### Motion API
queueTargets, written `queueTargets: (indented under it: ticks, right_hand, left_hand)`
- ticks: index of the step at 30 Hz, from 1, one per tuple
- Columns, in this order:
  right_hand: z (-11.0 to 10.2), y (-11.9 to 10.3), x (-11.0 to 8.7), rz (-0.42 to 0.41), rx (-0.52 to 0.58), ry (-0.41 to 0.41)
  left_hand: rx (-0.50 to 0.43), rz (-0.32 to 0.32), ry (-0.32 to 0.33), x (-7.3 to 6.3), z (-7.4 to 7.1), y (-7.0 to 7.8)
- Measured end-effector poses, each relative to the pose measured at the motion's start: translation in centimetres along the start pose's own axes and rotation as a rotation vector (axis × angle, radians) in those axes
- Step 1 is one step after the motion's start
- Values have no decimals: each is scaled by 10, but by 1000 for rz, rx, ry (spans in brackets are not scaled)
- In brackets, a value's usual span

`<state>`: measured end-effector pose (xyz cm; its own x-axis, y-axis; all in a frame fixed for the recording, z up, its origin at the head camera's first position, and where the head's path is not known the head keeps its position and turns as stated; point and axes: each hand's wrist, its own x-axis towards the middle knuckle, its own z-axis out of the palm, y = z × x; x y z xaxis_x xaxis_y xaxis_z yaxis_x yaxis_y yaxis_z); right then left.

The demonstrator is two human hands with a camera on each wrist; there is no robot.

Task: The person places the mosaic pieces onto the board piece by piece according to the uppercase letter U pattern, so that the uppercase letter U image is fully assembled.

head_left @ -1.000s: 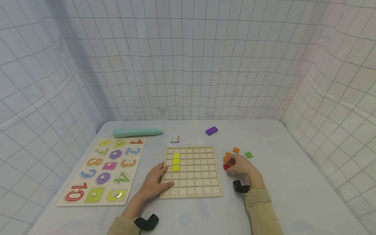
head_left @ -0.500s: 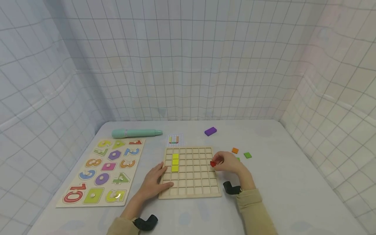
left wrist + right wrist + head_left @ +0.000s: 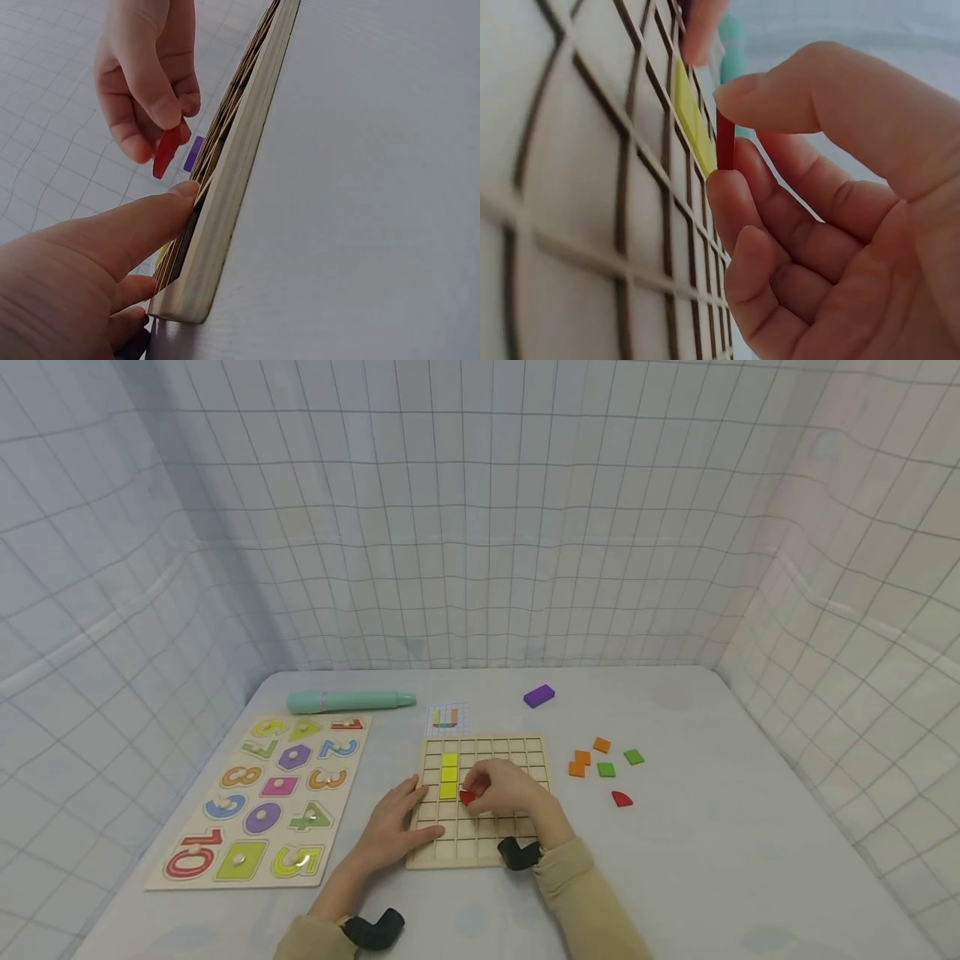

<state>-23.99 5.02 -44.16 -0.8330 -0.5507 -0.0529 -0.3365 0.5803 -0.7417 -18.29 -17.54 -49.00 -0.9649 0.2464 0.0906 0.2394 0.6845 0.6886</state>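
My right hand (image 3: pixel 504 789) pinches a red quarter-circle tile (image 3: pixel 467 797) between thumb and fingertips, above the wooden grid board (image 3: pixel 487 853). In the right wrist view the red tile (image 3: pixel 725 141) is held edge-on, apart from the board surface. Three yellow square tiles (image 3: pixel 448 775) sit in a column of cells at the board's left, just left of that tile. On the board's left edge rests my left hand (image 3: pixel 397 818), thumb on the near part and fingers along the side. The left wrist view shows its thumb (image 3: pixel 142 229) lying on the board's rim.
Right of the board lie orange squares (image 3: pixel 582 757), green squares (image 3: pixel 606 770) and another red quarter-circle (image 3: pixel 622 798). Behind it are a pattern card (image 3: pixel 447 719) and a purple block (image 3: pixel 539 696). A number puzzle board (image 3: pixel 262 802) and a teal pen-shaped object (image 3: pixel 351 701) stand left.
My right hand has carried the red quarter-circle tile leftward from the loose tiles to above the board, beside the yellow column. My left hand has stayed on the board's edge.
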Motion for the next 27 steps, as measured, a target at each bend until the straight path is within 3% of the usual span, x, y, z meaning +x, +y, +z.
queueTargets:
  ticks: [9,27]
  right_hand:
    - [24,-8,11,7,-50,-25]
    - [34,-11,10,-22,-97,41]
  left_hand:
    - [5,6,6,0,0,1]
    - [3,28,26,-2,-1,4]
